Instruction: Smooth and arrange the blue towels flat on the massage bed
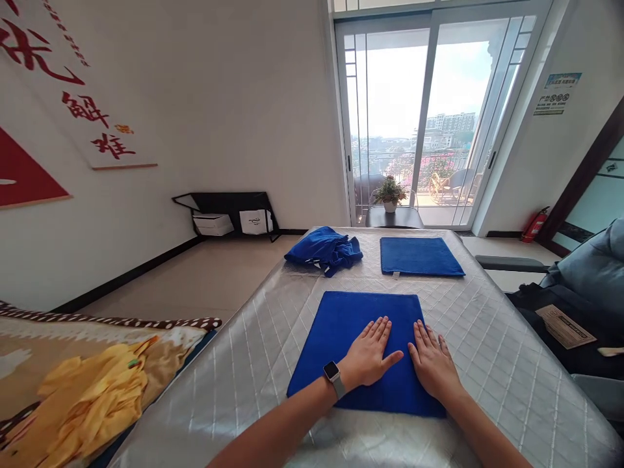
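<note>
A flat blue cloth (341, 338), roughly square, lies spread out in front of me on the silver quilted cover (244, 383). My left hand (368, 354) rests palm down near its middle, fingers straight and thumb out to the side. On the cloth's right edge lies my right hand (433, 357), also flat with fingers extended. Neither hand grips anything. Further back, a second blue cloth (419, 255) lies flat with a small white tag at its near edge. To its left sits a crumpled heap of blue cloth (324, 249).
At lower left, yellow fabric (97, 396) lies on a patterned blanket (24, 351). A grey armchair (599, 266) holding a black bag stands at right. Beyond the far edge are a potted plant (390, 193) on a small table and sliding glass doors (429, 117).
</note>
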A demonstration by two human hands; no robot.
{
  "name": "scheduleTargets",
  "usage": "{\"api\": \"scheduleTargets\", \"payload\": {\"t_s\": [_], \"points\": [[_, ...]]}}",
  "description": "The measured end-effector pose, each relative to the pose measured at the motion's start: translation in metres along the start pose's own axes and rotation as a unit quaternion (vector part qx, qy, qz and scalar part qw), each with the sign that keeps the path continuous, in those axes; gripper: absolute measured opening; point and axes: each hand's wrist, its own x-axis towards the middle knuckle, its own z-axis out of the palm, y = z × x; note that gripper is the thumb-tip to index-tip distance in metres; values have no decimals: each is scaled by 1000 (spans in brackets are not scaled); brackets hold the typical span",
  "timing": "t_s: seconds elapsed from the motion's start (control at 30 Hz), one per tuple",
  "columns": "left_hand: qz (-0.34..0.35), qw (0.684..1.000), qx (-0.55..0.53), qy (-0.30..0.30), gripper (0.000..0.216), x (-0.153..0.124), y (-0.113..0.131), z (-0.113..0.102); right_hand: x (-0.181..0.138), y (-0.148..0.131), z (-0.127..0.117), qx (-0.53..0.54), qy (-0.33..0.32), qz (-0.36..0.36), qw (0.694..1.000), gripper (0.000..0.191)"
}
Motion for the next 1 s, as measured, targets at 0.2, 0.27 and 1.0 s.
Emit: {"api": "scheduleTargets", "payload": {"t_s": [0.2, 0.27, 1.0], "points": [[-111, 993, 35, 2, 81, -43, -84, -20, 0, -1, -3, 15, -11, 10, 1000, 64], [-168, 985, 42, 15, 85, -56, -112, -22, -1, -1, -3, 13, -11, 9, 1000, 64], [-245, 967, 60, 29, 87, -73, -146, -21, 74, 4, -27, 6, -14, 24, 1000, 64]]}}
